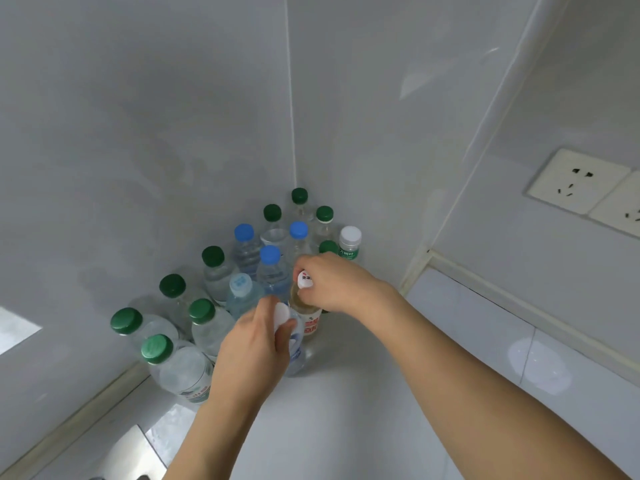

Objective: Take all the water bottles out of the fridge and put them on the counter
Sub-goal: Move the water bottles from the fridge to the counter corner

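Observation:
Several water bottles stand packed in the corner of the white counter (363, 393), most with green caps (213, 256), some with blue caps (270, 254) and one with a white cap (350, 235). My left hand (256, 344) grips the neck of a clear bottle with a white cap (296, 355) at the front of the group. My right hand (332, 282) holds the top of a bottle with a red-and-white label (311, 323) and a white printed cap, right beside it. Both bottles stand upright on the counter.
Grey wall panels meet in the corner behind the bottles. A double wall socket (581, 183) sits on the right wall. A pale sealing strip (485, 282) runs along the counter's back edge. The fridge is out of view.

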Action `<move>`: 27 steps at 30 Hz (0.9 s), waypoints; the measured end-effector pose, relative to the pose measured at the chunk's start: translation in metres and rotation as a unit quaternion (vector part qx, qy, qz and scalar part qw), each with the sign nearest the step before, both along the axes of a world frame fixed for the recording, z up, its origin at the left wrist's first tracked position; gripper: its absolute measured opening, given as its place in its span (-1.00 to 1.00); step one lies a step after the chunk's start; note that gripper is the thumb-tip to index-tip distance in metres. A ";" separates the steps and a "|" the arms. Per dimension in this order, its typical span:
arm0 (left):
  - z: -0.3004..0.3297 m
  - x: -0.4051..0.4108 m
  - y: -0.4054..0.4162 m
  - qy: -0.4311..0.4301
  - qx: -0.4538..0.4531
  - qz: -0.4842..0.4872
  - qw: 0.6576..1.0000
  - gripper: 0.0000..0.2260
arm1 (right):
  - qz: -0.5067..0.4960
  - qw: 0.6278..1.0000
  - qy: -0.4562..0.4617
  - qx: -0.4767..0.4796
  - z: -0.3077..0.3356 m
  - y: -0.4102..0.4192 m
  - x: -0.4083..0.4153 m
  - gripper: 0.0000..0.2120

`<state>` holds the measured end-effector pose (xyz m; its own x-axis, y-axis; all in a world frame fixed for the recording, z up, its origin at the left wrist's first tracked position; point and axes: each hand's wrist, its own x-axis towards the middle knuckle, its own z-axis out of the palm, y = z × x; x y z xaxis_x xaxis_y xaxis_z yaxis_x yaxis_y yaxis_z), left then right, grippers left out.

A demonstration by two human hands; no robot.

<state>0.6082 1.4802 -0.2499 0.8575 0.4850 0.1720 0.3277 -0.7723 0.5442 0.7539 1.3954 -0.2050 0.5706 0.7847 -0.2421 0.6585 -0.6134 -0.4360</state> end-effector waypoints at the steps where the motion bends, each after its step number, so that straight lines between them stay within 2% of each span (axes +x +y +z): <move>1: -0.001 0.002 0.002 0.000 0.006 -0.004 1.000 -0.82 | 0.001 1.000 -0.006 0.000 -0.001 0.003 0.002 -0.77; 7: -0.011 0.008 0.017 -0.017 0.057 0.014 0.998 -0.80 | 0.008 0.999 -0.025 0.018 -0.008 0.006 0.004 -0.79; 18: -0.019 0.009 0.015 -0.029 0.044 0.032 0.998 -0.75 | -0.013 0.999 -0.013 0.033 -0.015 0.005 0.000 -0.78; 20: -0.017 0.009 0.013 -0.019 0.030 0.036 0.999 -0.71 | -0.021 0.999 -0.011 0.038 -0.017 0.003 -0.003 -0.74; 23: -0.010 0.011 0.009 0.011 0.016 0.040 0.999 -0.67 | -0.046 0.997 0.007 0.065 -0.015 -0.009 -0.011 -0.54; 27: 0.002 0.009 0.006 0.042 0.043 0.024 0.998 -0.63 | -0.088 0.992 -0.004 0.088 -0.008 -0.034 -0.025 -0.38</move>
